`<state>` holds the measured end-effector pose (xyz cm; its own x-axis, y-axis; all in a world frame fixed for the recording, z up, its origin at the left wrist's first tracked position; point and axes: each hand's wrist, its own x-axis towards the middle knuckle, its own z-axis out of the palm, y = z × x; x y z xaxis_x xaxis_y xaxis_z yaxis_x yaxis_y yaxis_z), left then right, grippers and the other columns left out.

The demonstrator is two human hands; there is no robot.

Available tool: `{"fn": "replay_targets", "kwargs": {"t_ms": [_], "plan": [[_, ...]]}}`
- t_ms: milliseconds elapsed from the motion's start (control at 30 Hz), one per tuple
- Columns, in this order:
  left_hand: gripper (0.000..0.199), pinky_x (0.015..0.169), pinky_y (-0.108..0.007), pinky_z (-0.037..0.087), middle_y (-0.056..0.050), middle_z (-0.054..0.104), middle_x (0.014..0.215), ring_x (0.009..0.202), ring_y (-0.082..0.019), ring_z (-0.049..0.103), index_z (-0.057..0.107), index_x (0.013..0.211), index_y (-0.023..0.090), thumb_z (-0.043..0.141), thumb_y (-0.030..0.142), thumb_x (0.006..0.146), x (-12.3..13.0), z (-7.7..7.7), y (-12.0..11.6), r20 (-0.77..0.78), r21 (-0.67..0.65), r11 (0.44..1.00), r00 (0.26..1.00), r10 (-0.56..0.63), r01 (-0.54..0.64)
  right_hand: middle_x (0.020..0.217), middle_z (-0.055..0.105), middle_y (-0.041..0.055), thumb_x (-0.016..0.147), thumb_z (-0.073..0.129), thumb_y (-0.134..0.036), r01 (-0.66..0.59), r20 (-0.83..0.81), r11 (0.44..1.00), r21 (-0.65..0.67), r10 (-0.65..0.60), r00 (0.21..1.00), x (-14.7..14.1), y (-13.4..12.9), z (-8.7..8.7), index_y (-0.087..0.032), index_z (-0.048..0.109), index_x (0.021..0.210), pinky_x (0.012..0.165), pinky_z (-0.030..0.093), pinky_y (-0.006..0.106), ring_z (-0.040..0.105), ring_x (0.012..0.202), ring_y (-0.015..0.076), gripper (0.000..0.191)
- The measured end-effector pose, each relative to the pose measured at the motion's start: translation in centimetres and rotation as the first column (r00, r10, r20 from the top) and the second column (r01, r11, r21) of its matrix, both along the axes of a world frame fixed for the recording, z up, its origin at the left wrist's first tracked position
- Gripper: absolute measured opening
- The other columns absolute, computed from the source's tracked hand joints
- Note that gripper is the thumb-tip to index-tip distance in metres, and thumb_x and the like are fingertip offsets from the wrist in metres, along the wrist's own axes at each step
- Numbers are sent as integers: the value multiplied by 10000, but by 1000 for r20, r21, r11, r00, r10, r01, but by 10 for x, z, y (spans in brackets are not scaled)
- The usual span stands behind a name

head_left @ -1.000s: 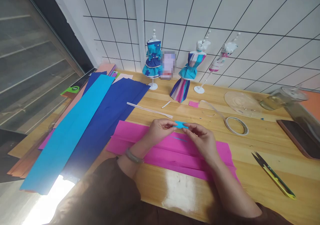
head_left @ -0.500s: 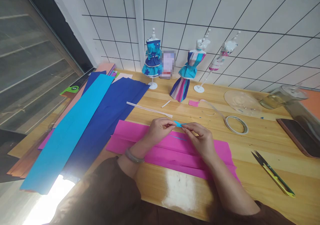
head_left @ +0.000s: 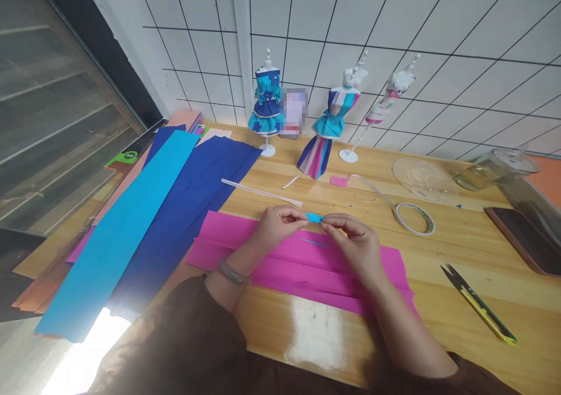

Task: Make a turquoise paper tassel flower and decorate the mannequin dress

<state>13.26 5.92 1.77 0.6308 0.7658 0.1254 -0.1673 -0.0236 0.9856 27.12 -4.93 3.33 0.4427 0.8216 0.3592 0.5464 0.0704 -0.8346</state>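
A small piece of bright blue crepe paper (head_left: 314, 217) is stretched between my two hands, each pinching one end. My left hand (head_left: 280, 227), with a bangle on the wrist, grips its left end between thumb and fingers. The right end is pinched by my right hand (head_left: 356, 243). Both hands hover over the far part of a magenta crepe paper sheet (head_left: 307, 275), which lies creased on the wooden table. On that sheet, between the hands, rests a thin blue strip (head_left: 313, 242). Where the fingertips overlap, the ends of the blue piece are hidden.
Thread snips (head_left: 477, 304), a tape roll (head_left: 414, 218) and a phone (head_left: 523, 240) lie at right. Long blue paper sheets (head_left: 123, 225) cover the left. Small dress forms (head_left: 267, 103) stand along the wall. White strips (head_left: 262, 191) and a pink scrap (head_left: 339, 181) lie beyond the hands.
The blue piece now shows wider and flatter between my fingers. My right hand has shifted slightly to the right; the left has barely moved.
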Motion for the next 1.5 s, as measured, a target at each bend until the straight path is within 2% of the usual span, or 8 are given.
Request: {"fn": "replay_targets", "kwargs": {"t_ms": [200,433,567,733,933,1100,1300,1500], "plan": [[162,667,-258,506,-52,665,730,691,-133,610,664,661,118,734,241,581,0,-1,1,34,-13,1000,999,-6,7,799,677,53,712,658,-274,6,-123,1000,-20,-9,992,-1,-1,-1,-200,683,725,708,511,329,628,748,176,79],[191,632,-240,498,-29,657,681,633,-115,602,658,702,122,723,263,591,0,0,0,-18,-73,997,999,-31,29,781,677,48,716,651,-302,9,-122,998,-58,-16,992,-1,-1,-1,-198,669,732,691,508,324,628,721,174,107],[214,652,-246,490,-55,655,764,712,-138,605,687,799,134,688,289,651,-1,1,1,-7,71,996,998,-57,58,798,682,48,742,625,-300,-3,1,998,-56,3,1000,1,-2,-2,-213,676,781,689,506,330,627,731,180,109],[147,642,-237,471,-58,636,749,715,-138,586,704,788,151,659,249,688,-2,2,3,-37,284,958,999,-14,24,807,682,50,773,589,-255,-71,135,997,5,70,988,2,0,2,-233,686,825,697,500,334,629,754,187,112],[296,629,-209,461,-34,613,793,683,-102,553,653,991,166,635,210,699,-3,-1,3,-88,247,969,996,-8,29,821,680,52,784,571,-254,-78,168,997,-2,77,983,1,0,2,-246,690,853,692,503,338,631,759,190,137],[127,605,-217,436,-44,597,738,674,-110,540,697,800,163,597,220,746,-5,2,4,-66,346,934,996,-67,86,801,683,51,780,580,-259,-61,156,998,-15,62,986,1,1,1,-235,693,833,661,504,327,628,729,184,128],[156,609,-224,448,-59,611,771,708,-132,568,700,838,152,631,226,720,-3,0,5,-82,273,959,995,-56,77,804,678,51,779,583,-250,-84,148,996,-2,84,985,1,1,3,-238,693,844,661,502,325,622,733,183,129],[172,623,-226,460,-63,625,778,730,-138,579,700,869,162,623,221,727,-3,-3,6,-106,327,943,994,-36,69,795,669,45,790,567,-245,-91,186,996,-5,90,978,1,1,4,-249,692,877,642,502,321,619,723,179,152]]}}
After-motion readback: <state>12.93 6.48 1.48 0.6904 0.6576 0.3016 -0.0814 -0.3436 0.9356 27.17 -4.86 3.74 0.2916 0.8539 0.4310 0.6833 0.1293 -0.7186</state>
